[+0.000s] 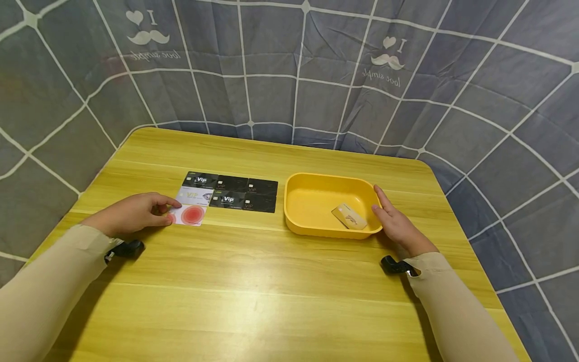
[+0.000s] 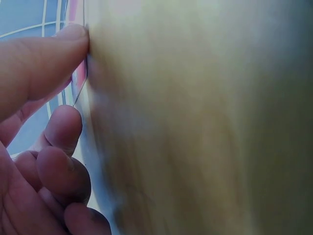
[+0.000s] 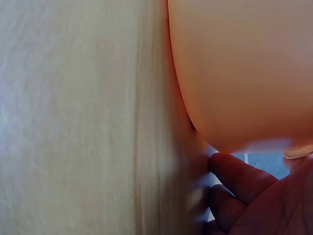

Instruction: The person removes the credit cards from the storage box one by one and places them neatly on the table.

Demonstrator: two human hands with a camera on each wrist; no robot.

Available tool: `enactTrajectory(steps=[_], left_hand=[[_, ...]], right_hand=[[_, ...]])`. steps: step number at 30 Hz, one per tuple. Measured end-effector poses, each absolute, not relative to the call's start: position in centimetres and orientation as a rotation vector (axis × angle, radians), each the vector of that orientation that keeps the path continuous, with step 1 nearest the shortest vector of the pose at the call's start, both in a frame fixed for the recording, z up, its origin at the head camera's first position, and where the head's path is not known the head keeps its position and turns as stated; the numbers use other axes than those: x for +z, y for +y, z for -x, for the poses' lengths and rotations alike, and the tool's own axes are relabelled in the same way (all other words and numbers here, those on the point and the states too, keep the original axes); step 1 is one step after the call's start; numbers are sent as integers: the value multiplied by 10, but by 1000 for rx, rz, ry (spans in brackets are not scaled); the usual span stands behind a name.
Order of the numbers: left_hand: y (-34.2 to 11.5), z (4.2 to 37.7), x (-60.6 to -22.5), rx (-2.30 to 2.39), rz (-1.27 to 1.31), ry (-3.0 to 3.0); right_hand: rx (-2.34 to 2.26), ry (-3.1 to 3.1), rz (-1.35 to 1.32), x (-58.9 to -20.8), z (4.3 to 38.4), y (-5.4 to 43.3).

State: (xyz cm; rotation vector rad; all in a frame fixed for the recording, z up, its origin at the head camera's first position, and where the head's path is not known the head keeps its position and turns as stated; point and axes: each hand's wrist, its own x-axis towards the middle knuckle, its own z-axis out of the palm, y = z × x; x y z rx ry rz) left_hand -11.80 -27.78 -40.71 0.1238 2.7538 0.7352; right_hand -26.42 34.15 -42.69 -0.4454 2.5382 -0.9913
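Note:
My left hand [image 1: 131,213] holds the left end of a white card with red circles [image 1: 192,215] between thumb and index finger, while the other fingers curl loosely in the left wrist view. This card lies at the front left of a block of cards, just below a white VIP card [image 1: 195,196]. My right hand [image 1: 400,226] grips the right end of a yellow plastic basin [image 1: 332,233], thumb at the rim and fingers along the outer wall. Inside the basin lies a gold card [image 1: 350,217].
Several black VIP cards [image 1: 231,184] lie edge to edge in two rows left of the basin. Everything stands on a wood-grain table [image 1: 253,291]. A grey checked curtain [image 1: 271,60] hangs behind and at both sides of it.

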Motion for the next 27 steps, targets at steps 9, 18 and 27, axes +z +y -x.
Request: enactTrajectory(steps=[9,18,27], left_hand=[[-278,120,-407,730,-128,2750],[-278,120,-408,713,-142,2760],[-276,118,-406,744,-154,2778]], right_hand=[[-987,2543,436,-426,264,342],[-1003,2536,438,-427,265,343],[-1027,2529,448,-426,263,341]])
